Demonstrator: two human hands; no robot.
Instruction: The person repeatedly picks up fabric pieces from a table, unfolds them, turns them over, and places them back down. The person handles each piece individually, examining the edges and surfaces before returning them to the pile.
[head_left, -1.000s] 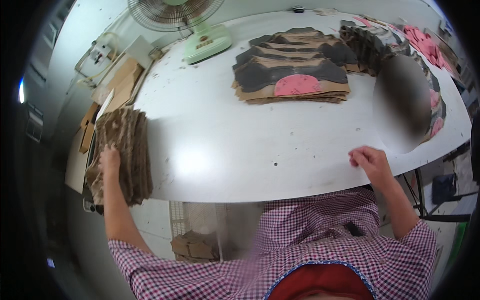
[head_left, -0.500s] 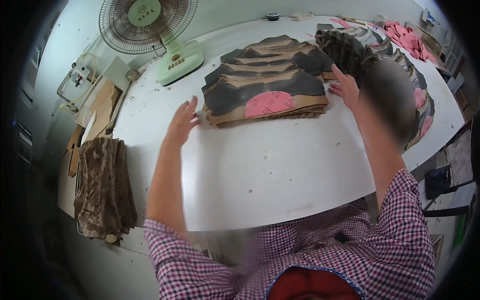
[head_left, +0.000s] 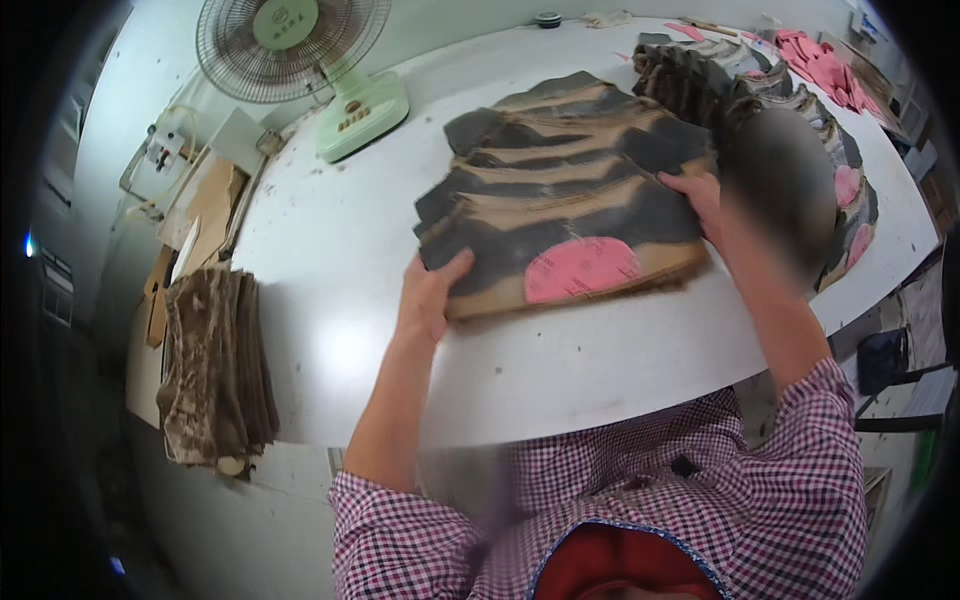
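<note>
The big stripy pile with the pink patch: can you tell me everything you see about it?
The broad layered stack of grey-and-tan, fabric-like pieces has wavy stripes, its pieces overlapping like steps running away from the person. A pink half-round patch with small markings lies by its near edge. The hands hold it: the left hand at the near left corner, the right hand on the right side. It's over the white table; whether it's lifted is unclear.

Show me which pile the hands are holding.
The middle grey pile with the pink patch: both hands grip its sides. Neither holds the furry left pile or curved right row.
</note>
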